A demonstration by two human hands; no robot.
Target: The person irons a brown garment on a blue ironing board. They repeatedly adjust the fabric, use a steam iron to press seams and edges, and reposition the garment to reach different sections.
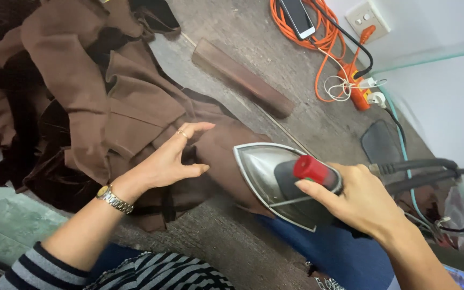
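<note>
My right hand [358, 201] grips the dark handle of a steam iron [267, 172] with a silver body and a red knob. Its tip points left onto a brown garment [135, 102] spread over the grey padded surface [226, 241]. My left hand [173, 158], with a ring and a metal wristwatch, rests on the brown cloth just left of the iron's tip, fingers spread and pressing the fabric flat. A thin haze of steam hangs around the iron's nose.
More brown and dark velvet cloth [22, 150] is piled at the left. A brown wooden block [243, 78] lies behind the iron. At the far right are an orange extension cord [326, 43], a phone [299, 16], a wall socket [369, 19] and the iron's black hoses [430, 172].
</note>
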